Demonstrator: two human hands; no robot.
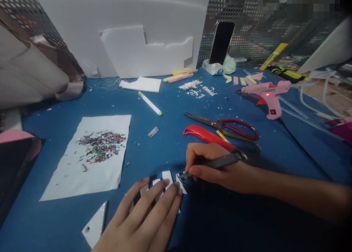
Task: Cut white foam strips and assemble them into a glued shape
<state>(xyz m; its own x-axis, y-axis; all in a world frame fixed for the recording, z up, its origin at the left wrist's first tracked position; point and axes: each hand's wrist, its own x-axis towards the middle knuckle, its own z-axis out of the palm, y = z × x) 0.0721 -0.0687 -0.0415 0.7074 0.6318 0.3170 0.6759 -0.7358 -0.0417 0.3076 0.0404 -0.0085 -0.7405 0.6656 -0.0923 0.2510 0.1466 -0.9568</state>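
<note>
My right hand (213, 166) is closed round a slim dark grey pen-shaped tool (221, 161). The tool's tip touches or hovers just over a small white piece (180, 180) with a dark curved line on it; I cannot tell which. Flat on the table, my left hand (150, 215) has its fingers stretched out over several narrow white strips (167, 176). The fingers partly cover these strips. A white angular piece with a small hole (95, 224) lies left of my left hand. Just beyond my right hand are a red-handled cutter (206, 134) and scissors with dark red handles (242, 129).
On the left, a white sheet (82, 178) bears a heap of colourful bits (101, 147). A pink glue gun (271, 94), its light glowing red, trails a cord at right. Behind are white scraps (191, 85), a pale marker (150, 103), foam board (143, 84) and a phone (222, 43).
</note>
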